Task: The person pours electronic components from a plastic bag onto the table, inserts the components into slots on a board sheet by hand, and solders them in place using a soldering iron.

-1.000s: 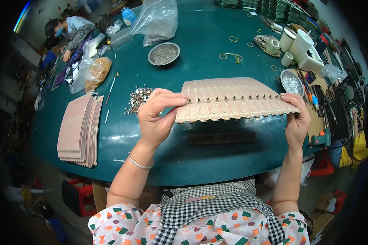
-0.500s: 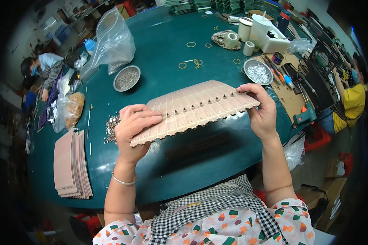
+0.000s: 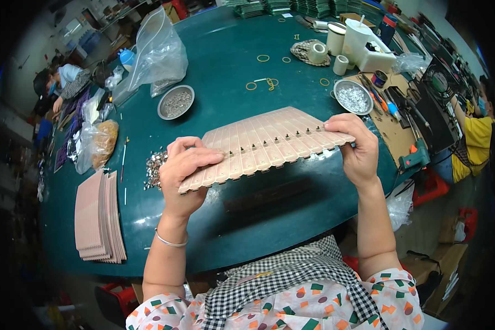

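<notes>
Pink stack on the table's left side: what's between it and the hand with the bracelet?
In the head view, a thin white stick lies beside the pink stack, then a pile of small shiny bits nearer the left hand.

We can't see the thumb tip of the left hand, hidden under the pinkish panel. Far green stacks cut off. Bits in right bowl too small to identify.
</notes>
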A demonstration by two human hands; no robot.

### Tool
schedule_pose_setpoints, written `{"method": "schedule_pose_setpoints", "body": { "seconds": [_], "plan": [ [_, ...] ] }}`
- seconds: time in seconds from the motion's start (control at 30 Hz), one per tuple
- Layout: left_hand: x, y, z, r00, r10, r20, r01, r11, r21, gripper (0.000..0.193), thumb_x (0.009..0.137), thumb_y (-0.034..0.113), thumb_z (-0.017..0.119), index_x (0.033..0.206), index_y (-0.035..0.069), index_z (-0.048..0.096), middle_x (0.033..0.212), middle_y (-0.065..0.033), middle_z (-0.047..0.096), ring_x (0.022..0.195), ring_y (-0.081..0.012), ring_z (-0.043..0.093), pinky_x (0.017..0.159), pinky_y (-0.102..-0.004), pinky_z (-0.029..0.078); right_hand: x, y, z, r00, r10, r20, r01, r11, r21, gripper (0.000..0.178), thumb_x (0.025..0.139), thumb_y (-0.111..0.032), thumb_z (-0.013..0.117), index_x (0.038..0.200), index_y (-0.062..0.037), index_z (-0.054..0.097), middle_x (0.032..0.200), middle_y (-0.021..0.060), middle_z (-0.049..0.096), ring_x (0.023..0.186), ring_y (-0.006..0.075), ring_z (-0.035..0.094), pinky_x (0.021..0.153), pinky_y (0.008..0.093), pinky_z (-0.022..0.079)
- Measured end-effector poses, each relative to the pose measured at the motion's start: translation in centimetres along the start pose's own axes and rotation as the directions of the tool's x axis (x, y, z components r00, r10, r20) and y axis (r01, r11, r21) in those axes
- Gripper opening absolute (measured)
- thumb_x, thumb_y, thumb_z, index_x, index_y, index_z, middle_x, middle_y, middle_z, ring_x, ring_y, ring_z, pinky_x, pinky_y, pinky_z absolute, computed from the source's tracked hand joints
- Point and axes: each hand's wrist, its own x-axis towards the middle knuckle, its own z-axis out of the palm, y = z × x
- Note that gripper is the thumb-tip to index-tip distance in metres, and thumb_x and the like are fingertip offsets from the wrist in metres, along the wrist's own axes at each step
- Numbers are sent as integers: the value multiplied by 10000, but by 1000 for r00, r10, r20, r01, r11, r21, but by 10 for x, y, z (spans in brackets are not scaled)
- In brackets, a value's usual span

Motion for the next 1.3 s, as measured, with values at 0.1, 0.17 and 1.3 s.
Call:
{"method": "schedule_pose_setpoints", "body": {
  "seconds": [0.1,0.17,1.3],
  "plan": [
    [-1,-6,1,999,-33,6,33,999,-20,275,650,98,788,919,96,732,882,-22,734,857,-241,599,853,-341,415,1,3,3,1000,4,-8,-4,1000,-12,271,696,104,658,942,-9,664,940,110,666,860,248,640,763,318,508],
    [-1,-7,-1,999,-33,-38,32,999,-13,311,631,141,817,927,92,730,1001,-57,719,916,-263,594,860,-354,429,3,3,5,998,56,-21,-57,998,-17,299,720,100,656,1003,6,633,959,111,669,887,228,646,803,308,509],
    [-97,27,70,883,-248,399,99,929,357,385,743,249,750,1040,46,617,927,-111,512,923,-304,506,781,-412,401,-14,-61,-44,939,327,-106,-343,874,-343,288,965,-125,559,703,-49,468,555,44,484,455,136,452,445,301,334]
  ]
}}
